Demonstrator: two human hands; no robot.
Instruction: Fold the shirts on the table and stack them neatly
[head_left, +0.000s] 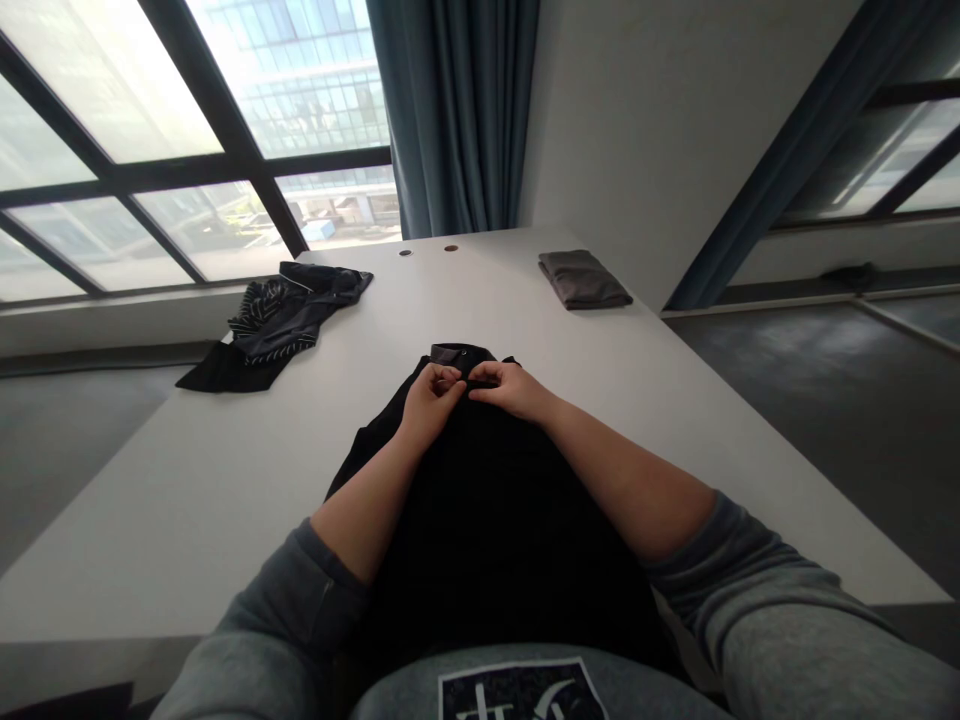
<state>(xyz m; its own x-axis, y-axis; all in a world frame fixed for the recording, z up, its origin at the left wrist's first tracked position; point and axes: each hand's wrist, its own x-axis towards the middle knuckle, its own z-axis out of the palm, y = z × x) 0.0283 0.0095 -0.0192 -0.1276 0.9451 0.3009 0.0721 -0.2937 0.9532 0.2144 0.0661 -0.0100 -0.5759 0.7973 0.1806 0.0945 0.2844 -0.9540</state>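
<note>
A black garment (495,520) lies lengthwise on the table in front of me, and its near end runs down to my body. Its far end has a band-like edge with a grey inside (448,355) and a small shiny fastener (464,352); whether it is trousers or another piece, I cannot tell. My left hand (435,397) pinches the cloth just below that edge. Close beside it, my right hand (506,388) pinches the same cloth between thumb and fingers. The fingertips of both hands nearly meet, and the exact spot they grip is partly covered.
The white table (247,520) stretches out under the garment. A crumpled pile of dark clothes (289,310), partly striped, lies at the left edge. A folded grey-brown cloth (583,280) sits at the far right. Two round inserts (451,248) are near the back edge, before a blue curtain (457,110).
</note>
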